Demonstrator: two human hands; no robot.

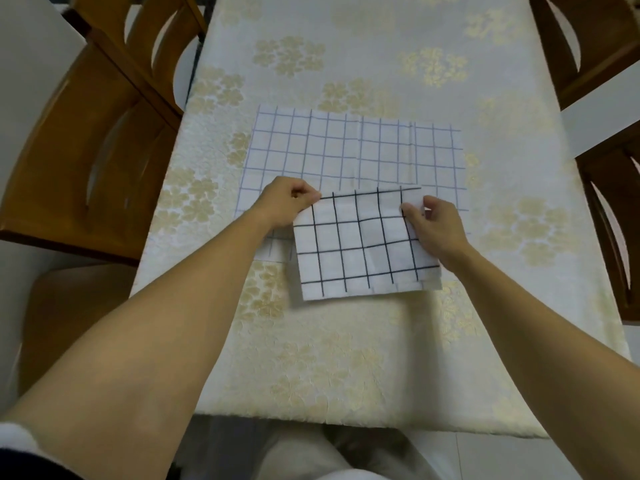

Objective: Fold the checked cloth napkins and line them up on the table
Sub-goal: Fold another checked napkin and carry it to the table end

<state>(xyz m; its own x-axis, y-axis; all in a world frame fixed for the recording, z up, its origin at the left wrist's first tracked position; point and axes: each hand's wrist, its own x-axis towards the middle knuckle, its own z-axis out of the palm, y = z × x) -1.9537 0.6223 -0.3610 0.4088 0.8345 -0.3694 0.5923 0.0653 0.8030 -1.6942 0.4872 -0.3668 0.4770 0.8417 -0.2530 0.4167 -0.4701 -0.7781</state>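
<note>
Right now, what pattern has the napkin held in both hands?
The napkin is white with black grid lines; head view.

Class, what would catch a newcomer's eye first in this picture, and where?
The folded white cloth napkin with bold black checks, mid-table, draws the eye, its far corners pinched by the left hand and the right hand. Beyond it, partly covered by it, lies a larger white cloth with thin blue checks, spread flat on the cream flower-patterned tablecloth.

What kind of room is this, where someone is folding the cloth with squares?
Probably a dining room in a home. A long table wears a flowered tablecloth, wooden chairs stand along both sides, and a black-checked napkin is being folded on it.
</note>
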